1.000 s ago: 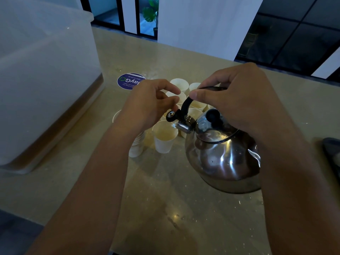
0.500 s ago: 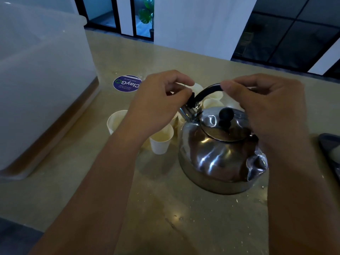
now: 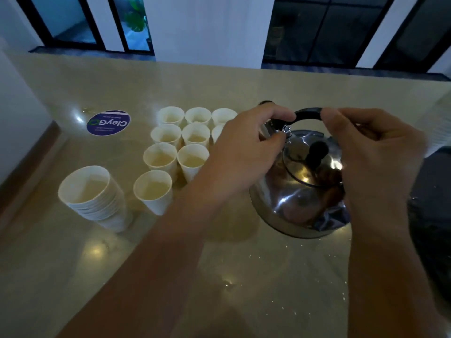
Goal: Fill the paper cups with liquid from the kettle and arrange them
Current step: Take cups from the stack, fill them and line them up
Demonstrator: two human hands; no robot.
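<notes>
Head view: both hands, left hand (image 3: 240,152) and right hand (image 3: 375,152), curl around the kettle (image 3: 300,198) handle; "ClayGO" sticker (image 3: 108,122) at ten o'clock beyond the paper cups (image 3: 175,147).

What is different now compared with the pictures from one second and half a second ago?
The shiny steel kettle now sits further right of the white paper cups, and its black handle stands upright. The left hand now pinches the handle's hinge end, and the right hand holds its other end. The cups, the stack of cups and the round blue sticker did not move.
</notes>
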